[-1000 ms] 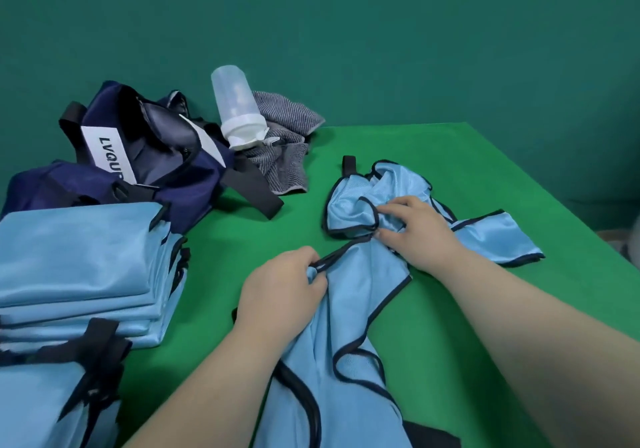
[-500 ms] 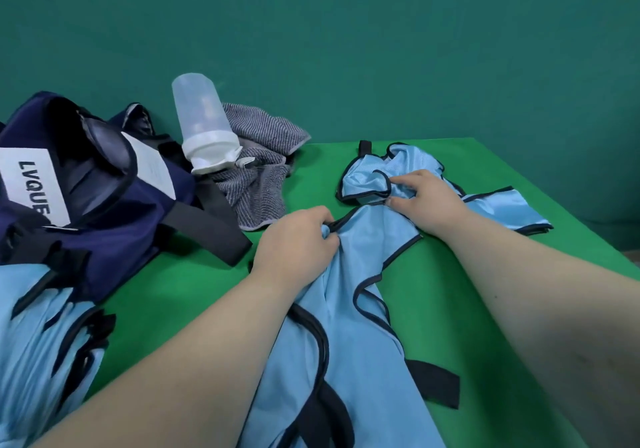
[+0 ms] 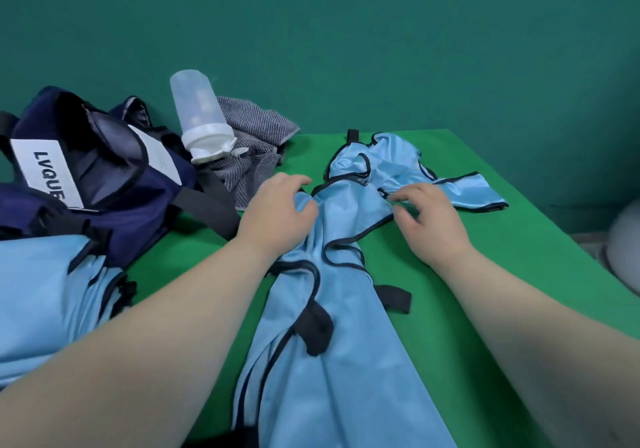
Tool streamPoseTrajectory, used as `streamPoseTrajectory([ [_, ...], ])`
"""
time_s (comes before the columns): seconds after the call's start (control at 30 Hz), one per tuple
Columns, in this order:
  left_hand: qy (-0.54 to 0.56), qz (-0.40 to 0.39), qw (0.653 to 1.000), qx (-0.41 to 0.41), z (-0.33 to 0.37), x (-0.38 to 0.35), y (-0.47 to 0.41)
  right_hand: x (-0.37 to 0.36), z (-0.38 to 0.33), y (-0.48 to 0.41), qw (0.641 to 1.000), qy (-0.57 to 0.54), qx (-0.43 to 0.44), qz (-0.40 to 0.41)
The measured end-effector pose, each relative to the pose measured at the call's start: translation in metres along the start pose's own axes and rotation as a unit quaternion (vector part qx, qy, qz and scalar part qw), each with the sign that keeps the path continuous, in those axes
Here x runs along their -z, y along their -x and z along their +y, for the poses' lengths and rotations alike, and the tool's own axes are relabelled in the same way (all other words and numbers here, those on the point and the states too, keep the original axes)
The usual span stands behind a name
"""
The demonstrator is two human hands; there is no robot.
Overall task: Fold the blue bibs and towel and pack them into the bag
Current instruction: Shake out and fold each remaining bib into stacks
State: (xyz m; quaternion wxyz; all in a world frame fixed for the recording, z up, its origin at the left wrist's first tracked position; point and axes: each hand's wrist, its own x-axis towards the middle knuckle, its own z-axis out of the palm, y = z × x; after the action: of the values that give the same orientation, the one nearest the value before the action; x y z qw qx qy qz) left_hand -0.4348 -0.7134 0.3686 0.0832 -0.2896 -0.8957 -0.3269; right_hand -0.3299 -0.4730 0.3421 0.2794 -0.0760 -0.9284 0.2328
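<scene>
Blue bib (image 3: pixel 346 361) lengthwise down the middle of the green table (image 3: pixel 519 274), bunched and twisted at its far end, with left hand (image 3: pixel 277 212) pinching its left edge and right hand (image 3: pixel 433 226) loose-fingered, blurred, holding nothing over the crumple. Judged as the spreading-flat step before folding; next, calls for drawing the far end apart and smoothing it flat. Open room rightward up to the table's edge; crowded on the left by folded bibs (image 3: pixel 45 291), navy bag (image 3: pixel 104 177), grey towel (image 3: pixel 252 170) and bottle (image 3: pixel 199 115).
</scene>
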Motion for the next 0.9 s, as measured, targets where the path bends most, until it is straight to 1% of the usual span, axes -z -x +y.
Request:
streamPoseTrajectory([
  [0.07,-0.036,0.028,0.999,-0.026,0.012,0.015,0.018,0.012,-0.013,0.031,0.999,-0.026,-0.023,-0.015],
  [0.13,-0.063,0.040,0.995,-0.065,0.028,0.027,0.044,0.023,-0.028,0.063,0.998,-0.049,-0.033,-0.027],
  [0.2,-0.049,0.017,0.995,-0.080,0.043,0.039,0.083,0.033,-0.043,0.096,0.996,-0.064,-0.036,-0.043],
  [0.3,-0.001,-0.047,0.996,-0.079,0.059,0.053,0.156,0.046,-0.060,0.143,0.994,-0.077,-0.042,-0.072],
  [0.43,0.021,-0.104,0.992,-0.073,0.075,0.071,0.253,0.067,-0.083,0.194,0.989,-0.099,-0.066,-0.091],
  [0.5,0.012,-0.122,0.989,-0.080,0.083,0.079,0.290,0.078,-0.095,0.215,0.985,-0.115,-0.085,-0.095],
  [0.63,-0.020,-0.129,0.987,-0.094,0.099,0.088,0.345,0.100,-0.117,0.257,0.970,-0.180,-0.141,-0.087],
  [0.7,-0.042,-0.139,0.984,-0.101,0.104,0.089,0.365,0.108,-0.127,0.279,0.965,-0.203,-0.148,-0.079],
  [0.77,-0.081,-0.151,0.978,-0.120,0.107,0.088,0.379,0.117,-0.135,0.297,0.965,-0.210,-0.139,-0.080],
  [0.8,-0.102,-0.154,0.974,-0.128,0.108,0.087,0.384,0.122,-0.138,0.305,0.969,-0.200,-0.121,-0.083],
  [0.9,-0.157,-0.161,0.965,-0.133,0.111,0.079,0.392,0.134,-0.144,0.325,0.982,-0.145,-0.023,-0.120],
])
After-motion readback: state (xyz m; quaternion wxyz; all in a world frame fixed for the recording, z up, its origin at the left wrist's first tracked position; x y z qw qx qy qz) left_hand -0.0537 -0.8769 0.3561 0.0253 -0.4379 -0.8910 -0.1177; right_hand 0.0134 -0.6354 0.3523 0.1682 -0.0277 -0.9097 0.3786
